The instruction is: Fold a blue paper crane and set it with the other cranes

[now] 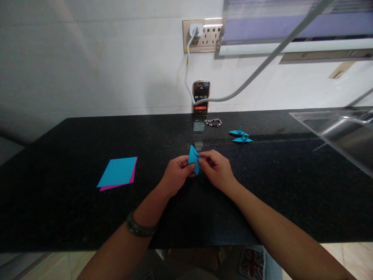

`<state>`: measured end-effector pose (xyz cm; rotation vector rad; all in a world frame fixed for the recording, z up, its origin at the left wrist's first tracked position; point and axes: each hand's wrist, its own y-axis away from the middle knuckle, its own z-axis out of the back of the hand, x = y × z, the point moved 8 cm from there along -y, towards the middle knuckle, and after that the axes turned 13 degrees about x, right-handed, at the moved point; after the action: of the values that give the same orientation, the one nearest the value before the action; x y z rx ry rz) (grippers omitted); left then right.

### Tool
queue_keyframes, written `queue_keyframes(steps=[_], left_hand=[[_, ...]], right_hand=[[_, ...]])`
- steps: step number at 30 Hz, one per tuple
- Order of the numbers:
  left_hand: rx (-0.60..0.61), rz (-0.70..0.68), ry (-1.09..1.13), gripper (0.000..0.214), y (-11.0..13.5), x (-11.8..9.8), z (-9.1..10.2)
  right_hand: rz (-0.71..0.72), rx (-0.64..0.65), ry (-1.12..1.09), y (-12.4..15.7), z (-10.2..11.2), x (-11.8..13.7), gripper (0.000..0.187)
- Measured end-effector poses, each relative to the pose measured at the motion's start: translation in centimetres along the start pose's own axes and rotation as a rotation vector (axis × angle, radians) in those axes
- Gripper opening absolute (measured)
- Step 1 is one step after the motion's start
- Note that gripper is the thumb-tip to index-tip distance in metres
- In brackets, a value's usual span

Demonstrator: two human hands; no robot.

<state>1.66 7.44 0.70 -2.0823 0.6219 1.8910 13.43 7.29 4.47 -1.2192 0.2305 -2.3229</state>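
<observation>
A small piece of folded blue paper (192,156) is held between both hands above the dark countertop, its pointed tip turned up and away from me. My left hand (176,174) pinches its left and lower side with thumb and fingers. On the right edge, my right hand (217,167) grips a flap near the middle of the paper. The fingertips partly cover the folds. To the left lies a stack of square paper (119,172), blue on top with pink showing beneath. Two folded blue paper cranes (243,139) rest at the back right.
A phone (201,97) showing a timer leans on the wall, with a beaded bracelet (214,123) before it. A cable (233,94) runs from the wall socket (202,35) across the upper view. A metal sink (344,130) is at the right.
</observation>
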Motion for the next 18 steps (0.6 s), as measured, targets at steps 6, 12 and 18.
queue_keyframes(steps=[6, 12, 18], left_hand=[[-0.001, 0.043, -0.028, 0.026, -0.1, 0.5, 0.0], [-0.029, -0.029, 0.251, 0.028, -0.3, 1.1, 0.2], [-0.044, -0.087, 0.408, 0.021, -0.3, 0.8, 0.1]], right_hand=[[-0.004, -0.027, 0.034, 0.0, 0.3, 0.0, 0.014], [0.008, -0.034, 0.017, 0.0, 0.4, 0.0, 0.012], [-0.01, -0.068, -0.029, 0.1, 0.6, -0.2, 0.012]])
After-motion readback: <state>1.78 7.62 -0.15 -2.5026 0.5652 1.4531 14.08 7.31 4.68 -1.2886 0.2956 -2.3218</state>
